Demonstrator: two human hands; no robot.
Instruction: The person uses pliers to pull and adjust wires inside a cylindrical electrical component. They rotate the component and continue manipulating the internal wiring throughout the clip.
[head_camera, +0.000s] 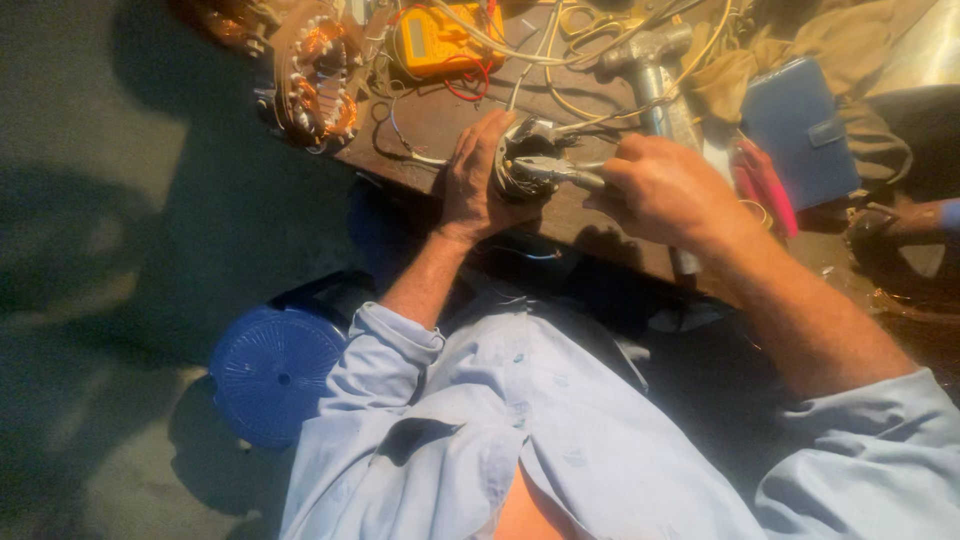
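My left hand (472, 180) wraps around a small round motor part (520, 170) with dark windings, holding it on the brown workbench (440, 120). My right hand (665, 190) grips a pair of pliers (560, 172) whose metal jaws reach into the top of the motor part. White wires run from the part toward the back of the bench. Both forearms come out of light blue rolled-up sleeves.
A hammer (655, 60) lies behind my right hand. A yellow multimeter (440, 40) with red leads and a copper-wound stator (320, 75) sit at the back left. A blue wallet-like case (800, 130) and red-handled tool (765, 185) lie right. A blue round stool (275, 370) stands below.
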